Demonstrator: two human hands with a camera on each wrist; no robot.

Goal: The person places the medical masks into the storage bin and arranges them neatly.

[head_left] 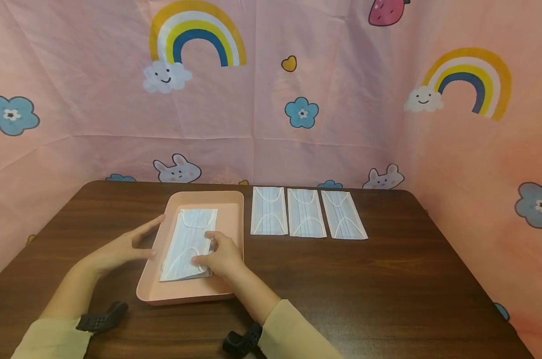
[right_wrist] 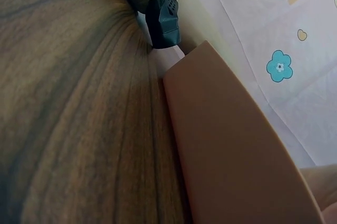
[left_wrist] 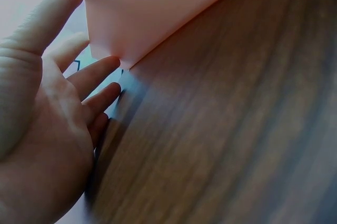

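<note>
A pink tray (head_left: pixel 232 209) lies on the dark wooden table (head_left: pixel 342 289), and white face masks (head_left: pixel 188 239) are stacked in it. My right hand (head_left: pixel 220 254) is inside the tray with curled fingers on the right edge of the top mask. My left hand (head_left: pixel 127 247) lies against the tray's left rim with straight fingers. In the left wrist view the left hand's fingers (left_wrist: pixel 92 77) touch the pink tray's wall (left_wrist: pixel 158 8). The right wrist view shows only the tray's outer wall (right_wrist: pixel 231 150) and the tabletop.
Three more white masks (head_left: pixel 306 212) lie side by side on the table to the right of the tray. A pink cartoon-printed cloth (head_left: pixel 298 89) walls the table at the back and right. Black wrist straps (head_left: pixel 102 319) sit on both sleeves.
</note>
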